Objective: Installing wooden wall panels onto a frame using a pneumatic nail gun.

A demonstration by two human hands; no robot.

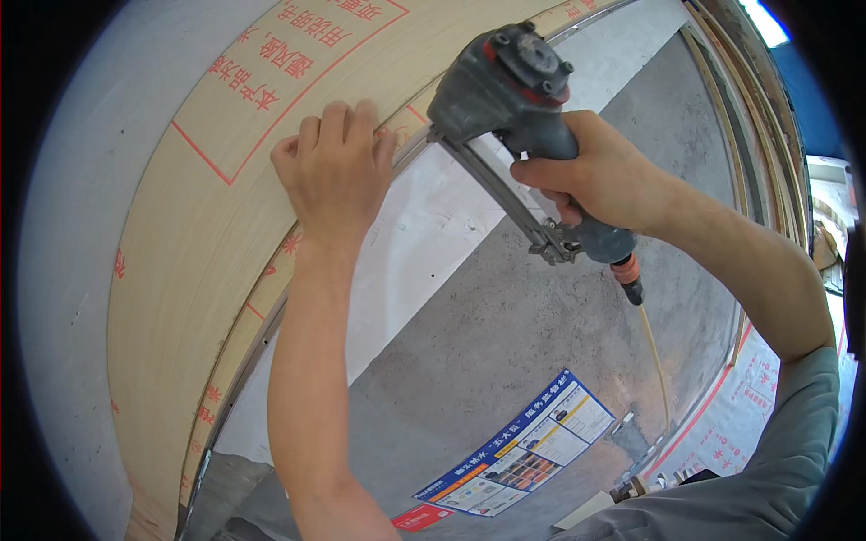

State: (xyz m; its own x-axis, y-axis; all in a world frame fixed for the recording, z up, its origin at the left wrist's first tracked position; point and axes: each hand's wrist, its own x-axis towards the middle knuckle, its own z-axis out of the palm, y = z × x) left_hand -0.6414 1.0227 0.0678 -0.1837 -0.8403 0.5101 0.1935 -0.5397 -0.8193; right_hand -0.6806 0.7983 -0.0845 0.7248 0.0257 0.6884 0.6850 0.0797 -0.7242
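My left hand (334, 167) has its fingers bent and pressed on the edge of a pale plywood board (180, 234) with red printing, beside a narrow strip along its border. My right hand (604, 176) grips the handle of a grey and black pneumatic nail gun (496, 81), its magazine angled down to the right. The gun's nose is near the board's edge, just right of my left hand; whether it touches is unclear. A pale yellow hose (655, 347) hangs from the orange fitting at the handle's end. A white band (424, 234) runs alongside the plywood.
A mottled grey surface (451, 334) carries a blue-bordered poster (514, 451) and a red label. Long wooden strips (771, 126) line the right side, near a printed white sheet (722, 415). A pale wall (63, 270) curves along the left.
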